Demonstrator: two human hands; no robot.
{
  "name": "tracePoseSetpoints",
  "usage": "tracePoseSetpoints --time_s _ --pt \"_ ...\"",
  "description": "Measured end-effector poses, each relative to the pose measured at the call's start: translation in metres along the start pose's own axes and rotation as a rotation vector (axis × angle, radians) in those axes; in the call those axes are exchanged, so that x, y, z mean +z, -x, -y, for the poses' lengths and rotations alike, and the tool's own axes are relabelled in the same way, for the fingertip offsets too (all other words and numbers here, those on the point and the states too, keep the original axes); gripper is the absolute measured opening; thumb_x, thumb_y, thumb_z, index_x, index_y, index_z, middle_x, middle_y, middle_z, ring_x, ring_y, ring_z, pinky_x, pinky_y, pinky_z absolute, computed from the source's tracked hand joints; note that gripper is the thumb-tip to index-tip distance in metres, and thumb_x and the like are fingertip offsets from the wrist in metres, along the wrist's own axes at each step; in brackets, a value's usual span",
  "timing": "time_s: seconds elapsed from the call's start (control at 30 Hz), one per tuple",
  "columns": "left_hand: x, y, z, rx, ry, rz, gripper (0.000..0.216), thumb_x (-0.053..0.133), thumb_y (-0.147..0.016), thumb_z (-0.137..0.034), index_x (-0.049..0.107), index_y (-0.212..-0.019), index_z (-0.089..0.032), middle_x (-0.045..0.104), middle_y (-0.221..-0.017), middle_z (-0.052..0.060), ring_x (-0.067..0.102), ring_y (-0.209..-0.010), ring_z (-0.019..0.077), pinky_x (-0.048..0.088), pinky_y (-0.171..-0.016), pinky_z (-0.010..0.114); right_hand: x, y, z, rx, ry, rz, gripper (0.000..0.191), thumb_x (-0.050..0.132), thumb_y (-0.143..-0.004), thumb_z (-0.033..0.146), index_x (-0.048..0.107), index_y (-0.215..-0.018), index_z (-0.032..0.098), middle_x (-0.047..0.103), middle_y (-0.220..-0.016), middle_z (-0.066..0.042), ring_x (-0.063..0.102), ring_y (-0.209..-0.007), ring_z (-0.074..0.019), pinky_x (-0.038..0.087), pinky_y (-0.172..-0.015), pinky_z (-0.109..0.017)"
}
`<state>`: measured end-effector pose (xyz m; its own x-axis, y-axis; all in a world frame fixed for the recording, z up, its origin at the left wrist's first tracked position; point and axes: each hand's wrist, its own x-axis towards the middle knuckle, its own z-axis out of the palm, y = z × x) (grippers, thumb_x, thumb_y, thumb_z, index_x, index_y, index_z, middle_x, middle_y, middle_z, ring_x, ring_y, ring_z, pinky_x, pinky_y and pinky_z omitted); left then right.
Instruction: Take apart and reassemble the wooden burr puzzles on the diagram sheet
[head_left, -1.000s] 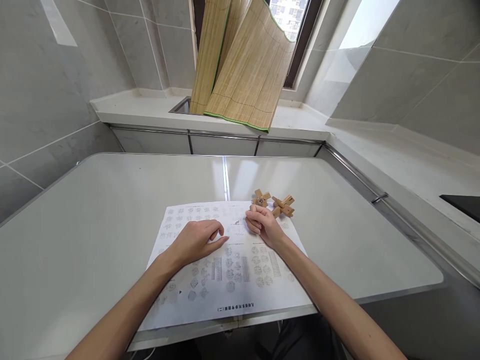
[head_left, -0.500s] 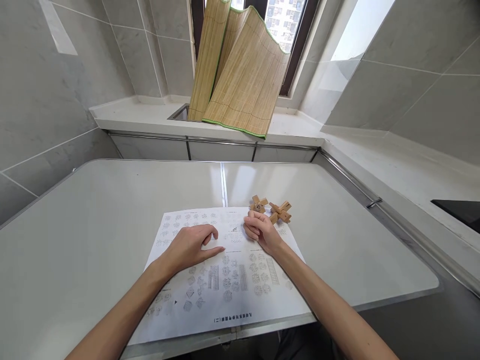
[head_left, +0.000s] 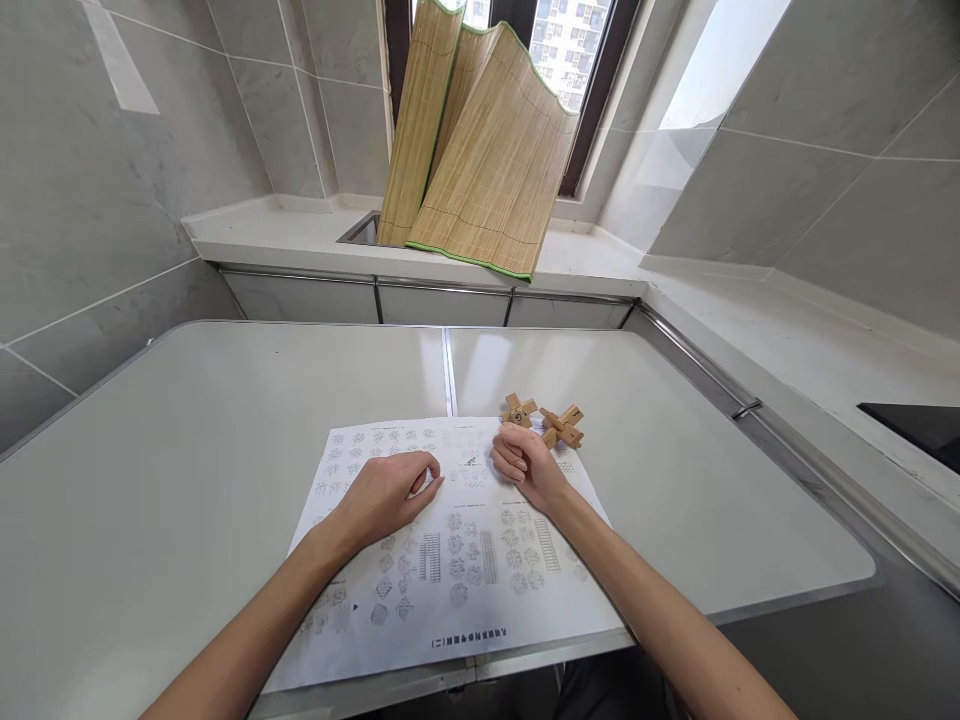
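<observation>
My left hand [head_left: 394, 490] rests on a printed sheet [head_left: 420, 640] covered with small puzzle diagrams. Its fingers are curled and the thumb tip comes close to the index finger, with nothing visible between them. To the right, my right hand [head_left: 529, 463] lies on the same paper in a loose fist, and no object shows in it. Just beyond its knuckles are two interlocking wooden burr puzzles: a smaller one [head_left: 518, 411] with a mark on its face, and a larger cross-shaped one [head_left: 562, 427]. Both sit at the sheet's far right corner, close to the right hand.
The sheet lies on a white folding table [head_left: 202, 450] with a seam down its middle. Behind stands a counter [head_left: 285, 235] with a sink partly covered by a folded bamboo mat [head_left: 491, 160]. A metal rail [head_left: 697, 350] runs along the right counter.
My left thumb has moved up towards the index finger, narrowing the gap between them. The right hand and the wooden puzzles stay in place; the view has shifted slightly.
</observation>
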<state>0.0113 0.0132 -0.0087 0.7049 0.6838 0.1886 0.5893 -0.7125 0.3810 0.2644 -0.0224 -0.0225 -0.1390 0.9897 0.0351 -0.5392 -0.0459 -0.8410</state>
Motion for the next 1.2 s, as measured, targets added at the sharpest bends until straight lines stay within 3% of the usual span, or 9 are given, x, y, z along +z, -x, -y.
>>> tracePoseSetpoints --time_s 0.17,0.47,0.77,1.0,1.1,1.2 --pt "0.000 0.000 0.000 0.000 -0.001 -0.005 0.018 0.050 -0.102 -0.032 0.063 -0.093 -0.022 0.057 -0.069 -0.004 0.054 -0.060 0.0129 0.035 -0.059 0.025 -0.002 -0.001 0.007 -0.003 -0.208 0.006 0.060 0.070 -0.095 0.048 0.035 -0.054 0.021 0.028 -0.043 0.010 0.016 -0.038 -0.0054 0.014 -0.036 -0.020" --pt "0.000 -0.001 -0.001 -0.001 0.005 -0.010 0.020 0.050 -0.102 -0.033 0.063 -0.091 -0.022 0.054 -0.068 -0.004 0.051 -0.058 0.0123 0.034 -0.058 0.025 -0.021 -0.002 0.009 -0.050 -0.572 0.013 0.066 0.058 -0.098 0.064 0.028 -0.055 0.023 0.028 -0.041 0.009 0.012 -0.035 -0.0053 0.014 -0.031 -0.022" --pt "0.001 -0.001 0.000 -0.003 0.007 -0.012 0.020 0.050 -0.102 -0.033 0.062 -0.092 -0.022 0.054 -0.067 -0.005 0.051 -0.058 0.0120 0.035 -0.058 0.025 -0.035 -0.001 0.020 -0.097 -0.643 0.108 0.066 0.053 -0.100 0.066 0.024 -0.059 0.023 0.025 -0.046 0.011 0.015 -0.034 -0.0043 0.018 -0.031 -0.020" --pt "0.001 -0.001 -0.001 0.008 0.019 -0.019 0.021 0.049 -0.102 -0.033 0.063 -0.091 -0.022 0.054 -0.067 -0.004 0.050 -0.057 0.0124 0.034 -0.058 0.026 -0.045 0.009 0.041 -0.169 -0.497 0.102 0.057 0.055 -0.096 0.071 0.047 -0.067 0.023 0.029 -0.045 0.013 0.012 -0.029 -0.0037 0.019 -0.027 -0.017" --pt "0.000 -0.002 -0.001 0.010 0.024 -0.023 0.021 0.049 -0.101 -0.033 0.063 -0.090 -0.022 0.054 -0.067 -0.004 0.050 -0.057 0.0125 0.034 -0.057 0.026 -0.051 0.012 0.046 -0.213 -0.428 0.057 0.048 0.054 -0.097 0.070 0.061 -0.085 0.024 0.034 -0.044 0.014 0.013 -0.027 -0.0051 0.021 -0.028 -0.018" --pt "0.000 -0.002 -0.001 0.009 0.015 -0.021 0.021 0.049 -0.102 -0.033 0.063 -0.090 -0.022 0.054 -0.067 -0.004 0.050 -0.057 0.0124 0.034 -0.058 0.026 -0.056 0.012 0.047 -0.233 -0.411 0.039 0.048 0.055 -0.095 0.070 0.066 -0.100 0.024 0.037 -0.045 0.014 0.016 -0.028 -0.0064 0.024 -0.029 -0.019"
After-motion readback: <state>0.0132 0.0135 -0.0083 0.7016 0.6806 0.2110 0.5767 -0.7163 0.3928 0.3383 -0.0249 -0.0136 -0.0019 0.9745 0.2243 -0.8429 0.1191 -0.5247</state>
